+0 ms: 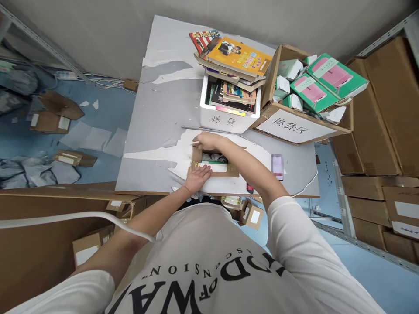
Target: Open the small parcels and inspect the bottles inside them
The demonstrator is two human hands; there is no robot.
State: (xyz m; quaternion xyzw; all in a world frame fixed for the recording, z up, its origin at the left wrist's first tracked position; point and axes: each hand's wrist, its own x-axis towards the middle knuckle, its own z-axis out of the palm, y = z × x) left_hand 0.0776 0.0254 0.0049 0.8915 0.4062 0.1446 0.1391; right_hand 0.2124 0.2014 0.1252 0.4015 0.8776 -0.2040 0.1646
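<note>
A small cardboard box (233, 171) lies open in front of me on a torn white patch of the table. Inside it are grey crumpled packing (214, 157) and a strip of something green and white. My left hand (198, 178) rests flat on the near left side of the box, its fingers stretched over the edge and the white strip. At the far left corner, my right hand (209, 140) reaches across with its fingers bent down around the box's flap; the fingertips are partly hidden. Beneath my right forearm, a small red and black object (249, 188) lies at the table edge.
Behind the box stand a white bin (225, 124) full of books (240, 56) and a carton (294, 133) of green boxes (337, 76). A phone (277, 166) lies right, near a white cable (306, 186). Shelved cartons (366, 189) stand right; parcels (74, 158) lie on the left floor.
</note>
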